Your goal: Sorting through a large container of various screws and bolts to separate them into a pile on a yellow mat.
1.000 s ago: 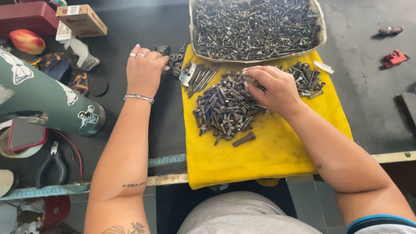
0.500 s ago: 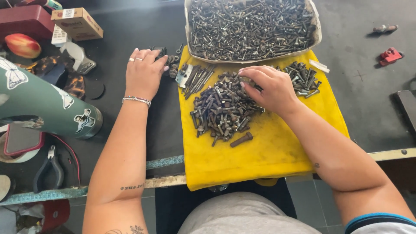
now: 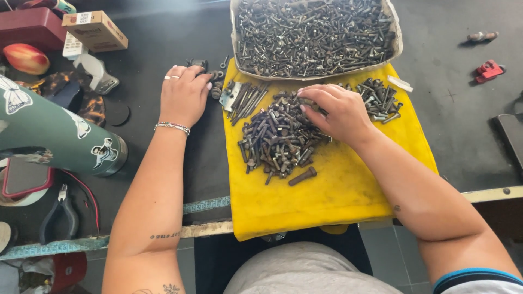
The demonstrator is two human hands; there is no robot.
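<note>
Resting palm-down on the middle heap of dark, rusty steel bolts [image 3: 278, 139], the right hand [image 3: 338, 111] is lying with its fingers loosely curled into the top of the pile; whether a bolt is pinched beneath them cannot be told, since the fingertips are buried among the shanks. The heap is sitting near the centre of the yellow cloth [image 3: 332, 201], which is draped over the near edge of the dark worktop [image 3: 158, 38]. The left hand [image 3: 184, 95], wearing rings and a thin silver bracelet, is lying spread and flat just off the cloth's left edge, its fingertips touching a few small dark nuts and washers [image 3: 217, 81]; it is gripping nothing that shows. Beside it a short row of longer bolts [image 3: 246, 100] is lying on the cloth's far left corner, and a smaller pile of grey bolts [image 3: 381, 100] is sitting toward the far right corner. Behind them a shallow cardboard tray [image 3: 396, 43] is brimming with mixed fasteners. One stubby bolt [image 3: 302, 176] is lying alone just near of the heap. These bolts are looking heavy for their size, rigid, rough with rust and possibly greasy; a single one is probably best taken by its shank or head between thumb and forefinger, as a handful would likely shed pieces. Toward the left edge a green printed metal flask [image 3: 54, 136] is lying on its side, partly cut off, and blue-handled pliers [image 3: 60, 215] are lying nearer; the heap's lower layers are staying hidden.
</note>
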